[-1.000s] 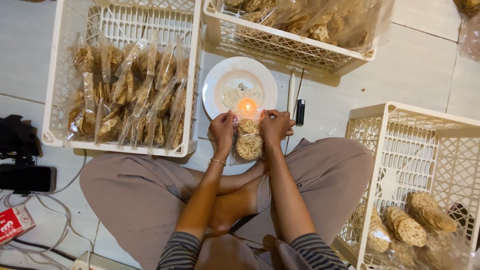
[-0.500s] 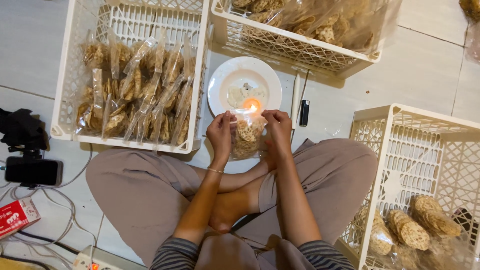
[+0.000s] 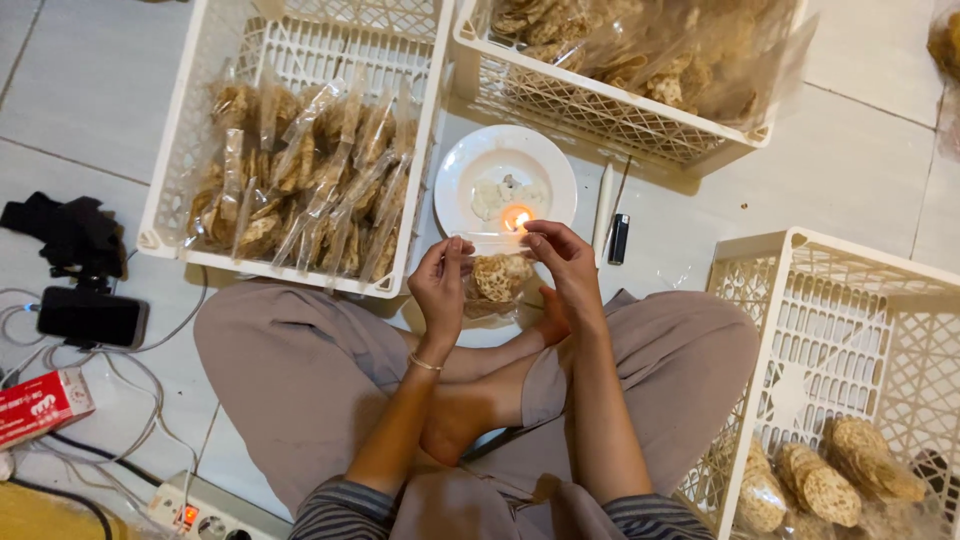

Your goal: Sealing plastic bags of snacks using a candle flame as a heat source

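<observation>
Bag (image 3: 497, 283) of round brown crackers, clear plastic, is held up between both hands just in front of a lit candle (image 3: 516, 219) on a white plate (image 3: 462, 170). Its top edge is pinched flat by the left hand (image 3: 441, 285) and the right hand (image 3: 566, 262), thumb and fingers closed on the plastic at each end; the bag hangs over the crossed legs.

Floor (image 3: 80, 90) is pale tile with grey grout lines; the person is seated on it cross-legged. White lattice crates are set on three sides: a left crate (image 3: 330, 35) packed with upright filled bags, a far crate (image 3: 600, 105) with loose crackers in plastic, a right crate (image 3: 850, 330) with cracker stacks at its near end. A lighter (image 3: 619, 238) and a white stick (image 3: 602, 200) lie just right of the plate.

Open room is tight: the plate is hemmed between crate walls, and only a narrow strip of tile is left before the knees. At far left a phone (image 3: 90, 317), black cloth (image 3: 65, 228), cables, a red box (image 3: 40, 405) and a power strip (image 3: 205, 510) are seen.
</observation>
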